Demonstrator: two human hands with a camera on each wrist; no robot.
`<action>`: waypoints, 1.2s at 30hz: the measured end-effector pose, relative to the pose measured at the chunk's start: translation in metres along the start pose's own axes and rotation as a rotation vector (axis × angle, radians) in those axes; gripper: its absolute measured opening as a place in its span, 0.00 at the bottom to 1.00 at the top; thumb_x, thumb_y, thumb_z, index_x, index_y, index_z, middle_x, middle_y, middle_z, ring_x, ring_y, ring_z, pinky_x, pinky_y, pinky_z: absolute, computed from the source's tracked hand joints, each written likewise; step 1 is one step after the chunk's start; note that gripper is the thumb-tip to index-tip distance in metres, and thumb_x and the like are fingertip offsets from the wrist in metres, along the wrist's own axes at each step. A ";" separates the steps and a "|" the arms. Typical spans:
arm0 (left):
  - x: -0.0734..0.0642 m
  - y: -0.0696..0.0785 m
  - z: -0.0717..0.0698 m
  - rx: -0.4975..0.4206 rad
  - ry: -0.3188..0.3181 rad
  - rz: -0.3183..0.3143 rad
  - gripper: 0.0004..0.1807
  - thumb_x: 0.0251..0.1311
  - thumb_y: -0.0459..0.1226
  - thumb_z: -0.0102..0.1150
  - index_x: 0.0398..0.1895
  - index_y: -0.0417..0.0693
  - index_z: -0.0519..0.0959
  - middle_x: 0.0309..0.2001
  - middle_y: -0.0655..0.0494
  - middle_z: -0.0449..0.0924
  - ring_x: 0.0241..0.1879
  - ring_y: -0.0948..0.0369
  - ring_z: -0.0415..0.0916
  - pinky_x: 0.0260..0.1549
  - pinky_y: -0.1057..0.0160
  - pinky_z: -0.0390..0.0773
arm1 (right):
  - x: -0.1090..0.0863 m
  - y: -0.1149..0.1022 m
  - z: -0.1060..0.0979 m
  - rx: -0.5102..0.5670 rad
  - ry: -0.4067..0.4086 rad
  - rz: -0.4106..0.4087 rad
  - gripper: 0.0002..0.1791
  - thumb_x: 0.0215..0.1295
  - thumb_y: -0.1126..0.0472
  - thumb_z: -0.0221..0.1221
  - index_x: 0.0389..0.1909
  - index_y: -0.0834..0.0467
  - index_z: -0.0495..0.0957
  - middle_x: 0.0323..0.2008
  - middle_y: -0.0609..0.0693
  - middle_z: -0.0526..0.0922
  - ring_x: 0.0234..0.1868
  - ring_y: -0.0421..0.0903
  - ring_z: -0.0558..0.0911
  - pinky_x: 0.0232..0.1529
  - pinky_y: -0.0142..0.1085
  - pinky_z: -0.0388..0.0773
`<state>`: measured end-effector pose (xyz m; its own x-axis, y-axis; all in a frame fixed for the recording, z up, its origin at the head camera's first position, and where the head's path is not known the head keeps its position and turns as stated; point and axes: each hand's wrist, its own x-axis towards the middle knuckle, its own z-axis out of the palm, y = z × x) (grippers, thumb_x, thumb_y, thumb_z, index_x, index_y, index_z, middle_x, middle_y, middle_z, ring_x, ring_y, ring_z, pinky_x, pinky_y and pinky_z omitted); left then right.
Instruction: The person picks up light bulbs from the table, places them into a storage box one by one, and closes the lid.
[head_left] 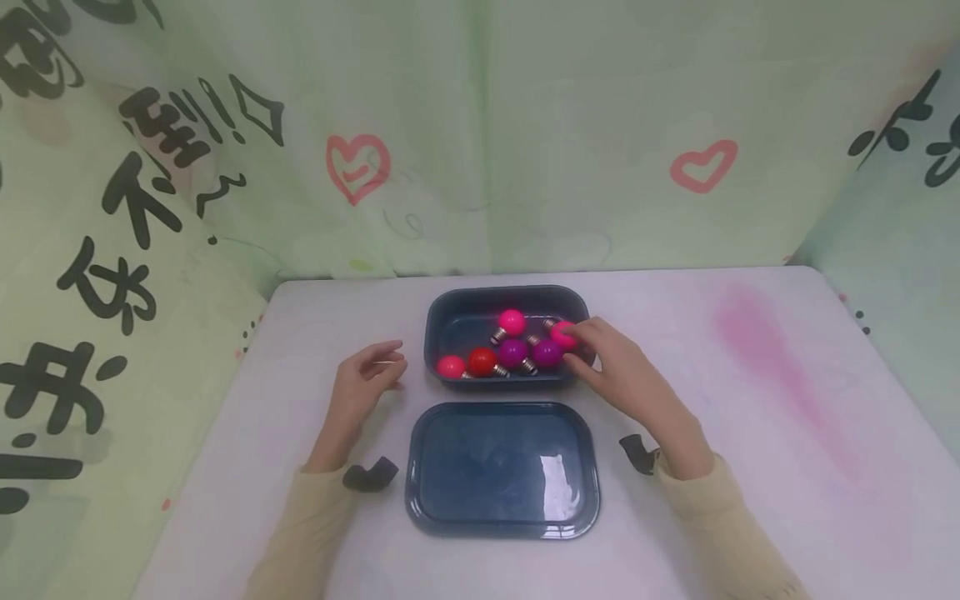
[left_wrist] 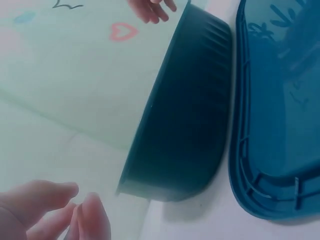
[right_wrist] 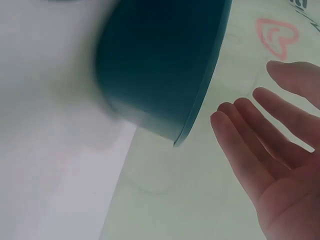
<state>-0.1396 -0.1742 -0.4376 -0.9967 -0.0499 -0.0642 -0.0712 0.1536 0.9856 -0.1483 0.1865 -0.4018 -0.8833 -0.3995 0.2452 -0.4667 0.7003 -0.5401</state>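
Note:
A dark blue bin (head_left: pixel 457 308) holds several small round light bulbs with screw bases. Among them are a red bulb (head_left: pixel 482 362), a purple bulb (head_left: pixel 513 353) and a pink bulb (head_left: pixel 512 322). My right hand (head_left: pixel 618 367) reaches over the bin's right edge, its fingers beside another pink bulb (head_left: pixel 562 335) and partly covering it. In the right wrist view the fingers are spread from the thumb, with nothing seen between them. To the left of the bin, my left hand (head_left: pixel 367 379) hovers with loosely bent fingers, holding nothing and apart from the bin wall (left_wrist: pixel 190 110).
A dark blue lid (head_left: pixel 495 467), shaped like a shallow tray, lies on the white table (head_left: pixel 712 533) just in front of the bin. Pale green cloth (head_left: pixel 555 167) with drawn hearts and writing hangs behind and at both sides of the table.

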 end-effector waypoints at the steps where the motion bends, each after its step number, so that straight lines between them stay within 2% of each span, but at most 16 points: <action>1: -0.002 0.000 -0.001 0.006 -0.002 -0.003 0.22 0.62 0.30 0.63 0.60 0.32 0.76 0.46 0.43 0.80 0.41 0.56 0.82 0.36 0.64 0.85 | -0.004 0.001 -0.001 0.000 0.002 -0.002 0.19 0.63 0.67 0.64 0.55 0.65 0.77 0.44 0.58 0.80 0.42 0.54 0.81 0.47 0.47 0.81; 5: -0.009 -0.002 -0.003 0.042 -0.008 -0.029 0.23 0.62 0.31 0.63 0.61 0.34 0.75 0.47 0.41 0.80 0.43 0.53 0.82 0.37 0.64 0.85 | -0.016 0.006 -0.003 0.009 0.002 0.016 0.19 0.62 0.69 0.64 0.53 0.67 0.77 0.45 0.59 0.80 0.44 0.55 0.82 0.48 0.49 0.83; 10: -0.020 -0.006 -0.006 0.086 -0.038 -0.072 0.25 0.63 0.32 0.63 0.63 0.35 0.74 0.51 0.38 0.80 0.42 0.58 0.83 0.40 0.65 0.85 | -0.031 0.008 -0.006 0.063 -0.021 0.130 0.19 0.63 0.68 0.63 0.55 0.69 0.76 0.48 0.63 0.81 0.46 0.58 0.84 0.47 0.51 0.83; 14: -0.028 -0.009 -0.008 0.089 -0.069 -0.100 0.25 0.63 0.31 0.62 0.63 0.36 0.74 0.52 0.36 0.80 0.43 0.55 0.83 0.41 0.64 0.85 | -0.039 0.011 -0.008 0.095 -0.058 0.207 0.20 0.65 0.67 0.61 0.55 0.70 0.75 0.48 0.65 0.81 0.46 0.59 0.84 0.46 0.51 0.83; 17: -0.032 -0.012 -0.010 0.096 -0.087 -0.105 0.24 0.63 0.30 0.62 0.63 0.35 0.74 0.51 0.36 0.80 0.43 0.55 0.84 0.41 0.64 0.85 | -0.046 0.016 -0.007 0.117 -0.078 0.237 0.19 0.65 0.66 0.61 0.55 0.70 0.75 0.48 0.64 0.82 0.46 0.58 0.84 0.47 0.50 0.83; 26: -0.044 -0.018 -0.013 0.154 -0.145 -0.146 0.23 0.63 0.30 0.61 0.61 0.35 0.75 0.50 0.38 0.82 0.42 0.52 0.85 0.44 0.63 0.84 | -0.065 0.026 -0.004 0.181 -0.121 0.271 0.18 0.65 0.66 0.61 0.55 0.66 0.77 0.44 0.58 0.86 0.45 0.55 0.86 0.47 0.48 0.83; 32: -0.050 -0.021 -0.014 0.191 -0.190 -0.156 0.22 0.63 0.31 0.62 0.60 0.36 0.76 0.50 0.38 0.82 0.37 0.57 0.85 0.42 0.66 0.83 | -0.069 0.027 -0.002 0.216 -0.164 0.274 0.18 0.65 0.64 0.63 0.54 0.66 0.77 0.42 0.54 0.86 0.43 0.51 0.86 0.44 0.39 0.83; 36: -0.054 -0.024 -0.015 0.171 -0.236 -0.158 0.23 0.63 0.30 0.60 0.61 0.33 0.74 0.52 0.35 0.81 0.35 0.57 0.86 0.41 0.66 0.83 | -0.071 0.027 0.001 0.274 -0.219 0.280 0.18 0.65 0.65 0.62 0.54 0.67 0.76 0.40 0.53 0.86 0.39 0.47 0.86 0.42 0.34 0.82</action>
<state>-0.0838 -0.1899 -0.4556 -0.9531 0.1406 -0.2681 -0.2109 0.3267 0.9213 -0.0982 0.2333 -0.4351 -0.9299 -0.3537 -0.1012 -0.1562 0.6285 -0.7620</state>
